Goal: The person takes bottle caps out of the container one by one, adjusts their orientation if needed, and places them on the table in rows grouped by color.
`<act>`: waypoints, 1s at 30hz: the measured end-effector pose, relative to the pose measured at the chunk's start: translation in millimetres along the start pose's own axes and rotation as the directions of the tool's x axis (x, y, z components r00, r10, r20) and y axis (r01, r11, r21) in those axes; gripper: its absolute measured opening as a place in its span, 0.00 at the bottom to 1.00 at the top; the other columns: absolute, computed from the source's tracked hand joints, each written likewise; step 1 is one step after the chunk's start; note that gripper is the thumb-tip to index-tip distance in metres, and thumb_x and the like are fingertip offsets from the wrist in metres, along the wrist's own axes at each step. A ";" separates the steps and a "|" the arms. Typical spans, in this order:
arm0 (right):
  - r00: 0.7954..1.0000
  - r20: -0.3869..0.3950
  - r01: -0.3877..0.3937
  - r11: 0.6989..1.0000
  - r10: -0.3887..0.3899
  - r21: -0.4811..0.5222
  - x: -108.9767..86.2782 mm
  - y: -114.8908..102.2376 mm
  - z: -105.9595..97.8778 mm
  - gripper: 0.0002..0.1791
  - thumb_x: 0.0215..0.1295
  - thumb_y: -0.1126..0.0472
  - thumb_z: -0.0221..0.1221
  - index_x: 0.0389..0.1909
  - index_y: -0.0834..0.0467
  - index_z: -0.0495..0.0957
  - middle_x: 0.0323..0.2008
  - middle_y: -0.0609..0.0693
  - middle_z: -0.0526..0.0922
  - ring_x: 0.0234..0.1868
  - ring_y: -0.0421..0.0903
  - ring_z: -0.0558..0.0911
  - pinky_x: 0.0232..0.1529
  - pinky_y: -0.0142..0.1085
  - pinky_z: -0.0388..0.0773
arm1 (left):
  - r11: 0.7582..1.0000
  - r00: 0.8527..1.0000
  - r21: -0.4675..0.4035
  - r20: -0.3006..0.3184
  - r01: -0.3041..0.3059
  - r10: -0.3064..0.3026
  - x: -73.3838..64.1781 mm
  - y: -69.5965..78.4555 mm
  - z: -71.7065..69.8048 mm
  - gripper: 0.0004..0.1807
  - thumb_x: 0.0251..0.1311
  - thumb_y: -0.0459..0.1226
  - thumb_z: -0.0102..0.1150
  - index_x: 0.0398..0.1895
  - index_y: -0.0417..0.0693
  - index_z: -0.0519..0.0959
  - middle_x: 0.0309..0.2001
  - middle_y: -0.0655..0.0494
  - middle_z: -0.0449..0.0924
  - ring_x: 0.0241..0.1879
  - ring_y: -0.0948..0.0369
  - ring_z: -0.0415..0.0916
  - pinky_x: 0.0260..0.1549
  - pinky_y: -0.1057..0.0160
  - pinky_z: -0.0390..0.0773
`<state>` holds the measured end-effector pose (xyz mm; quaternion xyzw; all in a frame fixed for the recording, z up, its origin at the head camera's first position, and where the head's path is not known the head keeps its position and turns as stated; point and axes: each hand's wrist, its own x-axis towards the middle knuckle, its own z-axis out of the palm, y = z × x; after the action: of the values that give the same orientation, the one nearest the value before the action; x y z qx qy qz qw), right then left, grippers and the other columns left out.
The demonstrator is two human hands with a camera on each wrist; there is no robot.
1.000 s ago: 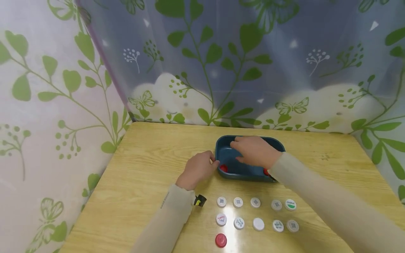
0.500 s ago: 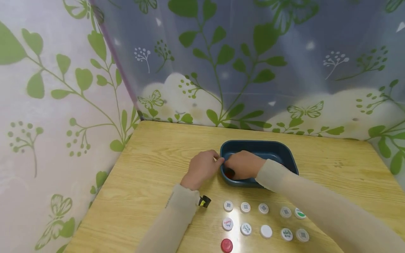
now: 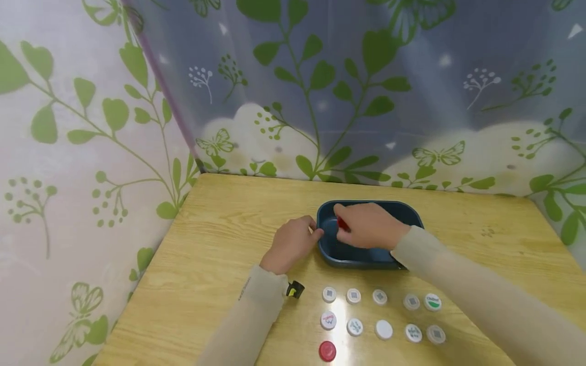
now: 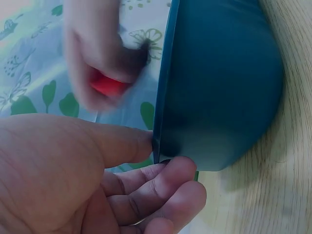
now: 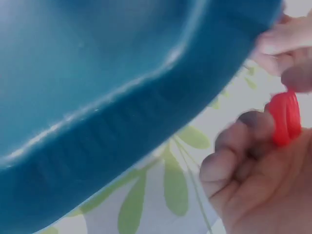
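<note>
A dark blue plastic basin (image 3: 361,265) with rounded corners stands on the wooden table. At its left end my left hand (image 3: 291,244) pinches the rim; in the left wrist view the thumb (image 4: 129,146) lies on one side of the basin wall and curled fingers on the other. Over the basin, my right hand (image 3: 374,226) holds a red bottle cap (image 3: 342,224) between thumb and fingers. The right wrist view shows that ribbed red cap (image 5: 285,118) close up. Part of the basin floor is hidden under the right hand and sleeve.
Bottle caps lie in rows on the table in front of the basin: several white ones, including a plain white cap (image 3: 383,330), and a red cap (image 3: 327,351) nearest me. A leaf-patterned curtain (image 3: 320,101) hangs along the back and left table edges.
My right hand goes down into the basin's left front corner, takes the red bottle cap lying there and lifts it up and to the right. My left hand stays on the rim.
</note>
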<state>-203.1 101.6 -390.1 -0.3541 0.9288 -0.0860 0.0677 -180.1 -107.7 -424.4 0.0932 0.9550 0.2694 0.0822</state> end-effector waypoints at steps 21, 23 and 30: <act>0.998 -0.030 0.060 0.997 -0.059 0.046 -168.3 -98.7 106.9 0.10 0.74 0.45 0.58 0.47 0.45 0.80 0.31 0.35 0.69 0.29 0.34 0.64 0.29 0.32 0.69 | 0.999 0.999 0.039 0.045 -0.021 0.019 -0.3 0.9 5.6 0.14 0.78 0.49 0.53 0.46 0.49 0.78 0.27 0.56 0.78 0.26 0.57 0.73 0.26 0.60 0.70; 0.996 -0.043 0.083 0.996 -0.083 0.006 -169.8 -100.5 111.8 0.09 0.70 0.47 0.62 0.45 0.44 0.78 0.30 0.35 0.68 0.28 0.34 0.63 0.28 0.31 0.67 | 0.999 0.998 0.038 0.056 -0.021 0.019 -1.7 0.7 6.2 0.14 0.78 0.49 0.52 0.47 0.49 0.79 0.27 0.56 0.78 0.26 0.57 0.74 0.26 0.60 0.70; 0.998 0.021 0.050 0.996 -0.051 0.070 -168.5 -107.2 109.0 0.09 0.63 0.55 0.67 0.40 0.45 0.77 0.28 0.35 0.68 0.26 0.34 0.63 0.27 0.31 0.66 | 0.998 0.996 0.044 0.084 -0.036 0.033 -2.3 -0.6 8.5 0.16 0.79 0.50 0.50 0.50 0.48 0.79 0.28 0.56 0.79 0.27 0.58 0.74 0.28 0.59 0.72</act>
<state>11.2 123.5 -463.3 -0.3758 0.9152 -0.1159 0.0886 -176.2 -104.5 -431.6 0.1227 0.9548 0.2450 0.1151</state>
